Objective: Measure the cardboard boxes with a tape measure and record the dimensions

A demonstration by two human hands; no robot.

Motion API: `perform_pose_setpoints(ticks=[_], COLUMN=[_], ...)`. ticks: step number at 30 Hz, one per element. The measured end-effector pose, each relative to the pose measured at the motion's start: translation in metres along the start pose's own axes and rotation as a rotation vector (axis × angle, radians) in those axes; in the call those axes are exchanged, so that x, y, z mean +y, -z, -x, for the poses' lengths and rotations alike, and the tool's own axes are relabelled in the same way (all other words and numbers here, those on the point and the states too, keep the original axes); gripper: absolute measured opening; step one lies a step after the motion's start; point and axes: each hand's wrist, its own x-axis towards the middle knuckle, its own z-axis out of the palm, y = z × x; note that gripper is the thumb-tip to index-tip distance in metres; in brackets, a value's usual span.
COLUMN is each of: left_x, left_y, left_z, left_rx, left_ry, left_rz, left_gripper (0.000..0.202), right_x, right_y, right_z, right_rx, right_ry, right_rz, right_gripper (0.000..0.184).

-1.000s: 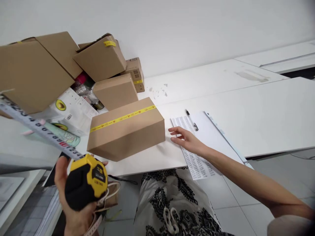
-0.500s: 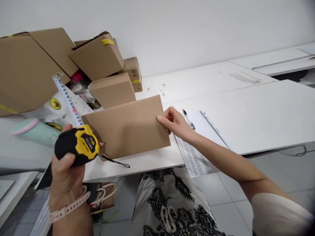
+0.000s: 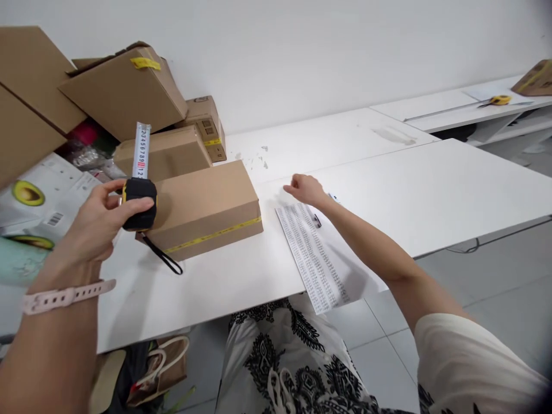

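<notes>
My left hand (image 3: pixel 101 215) is closed around a black and yellow tape measure (image 3: pixel 140 215), with a short length of its numbered blade (image 3: pixel 141 152) sticking out upward. A black wrist strap dangles from the case. Just behind and to the right of the tape lies a closed cardboard box (image 3: pixel 207 192), with yellow tape along its front side. My right hand (image 3: pixel 304 190) is apart from the box, over the table beside its right end. Its fingers are curled in, and nothing shows in them. Below it lie a printed sheet (image 3: pixel 308 259) and a partly hidden pen (image 3: pixel 318 221).
More cardboard boxes (image 3: pixel 125 92) are piled at the back left against the wall. A bag with avocado prints (image 3: pixel 43 195) and a mint-green bottle (image 3: pixel 21 261) are at the left. Far right, another tape measure (image 3: pixel 500 100) lies near a box (image 3: pixel 535 79).
The front box has been set down, its taped side now facing me. My right hand has let go of it. My left hand has turned the tape measure, so the blade points more upright.
</notes>
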Motion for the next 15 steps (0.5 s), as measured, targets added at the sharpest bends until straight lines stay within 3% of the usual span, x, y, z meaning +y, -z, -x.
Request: perform_pose_setpoints(ticks=[3,7,10,13,15], left_x=[0.009,0.014,0.016,0.021,0.023], left_y=[-0.012,-0.031,-0.044,-0.054,-0.058], left_z=[-0.010,-0.010,-0.007,-0.005,-0.006], left_rx=[0.018,-0.019,-0.063,-0.083,-0.104], left_ry=[0.166,-0.023,-0.096,-0.026,-0.035], left_rz=[-0.105,-0.332,-0.617,-0.796,-0.818], left_gripper=[0.082,0.079,0.072,0.090,0.092], right_x=[0.042,0.073,0.083,0.092,0.098], right_y=[0.008,0.007,0.012,0.025,0.035], right_z=[-0.005,-0.001,0.002,0.005,0.007], right_rx=[0.064,-0.059,-0.122,-0.162,-0.141], right_ry=[-0.114,-0.124,-0.055,-0.055,-0.043], right_rz=[0.483,0.614,0.393,-0.174,-0.570], right_gripper=[0.024,0.019,0.016,0.017,0.024])
